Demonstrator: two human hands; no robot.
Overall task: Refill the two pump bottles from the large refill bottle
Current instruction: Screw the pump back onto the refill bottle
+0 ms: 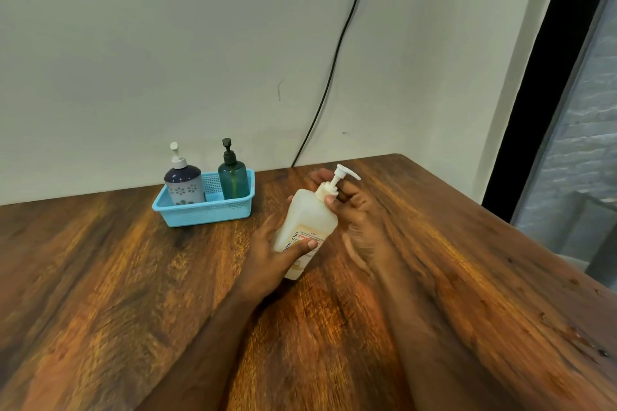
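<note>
- Head view: wooden surface against a pale wall; black cable hanging down the wall.
- Blue basket holds floral pump bottle and green pump bottle, upright.
- Refill bottle tilted, mid-surface; left hand grips its body; right hand pinches its pump collar.

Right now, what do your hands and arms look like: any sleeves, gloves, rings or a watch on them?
Both arms are bare as far up as the head view shows: no sleeves in the frame. The left hand and right hand are bare too, with no gloves. No ring, watch or bracelet shows on the fingers or wrists, though the picture is a little blurred there.
</note>
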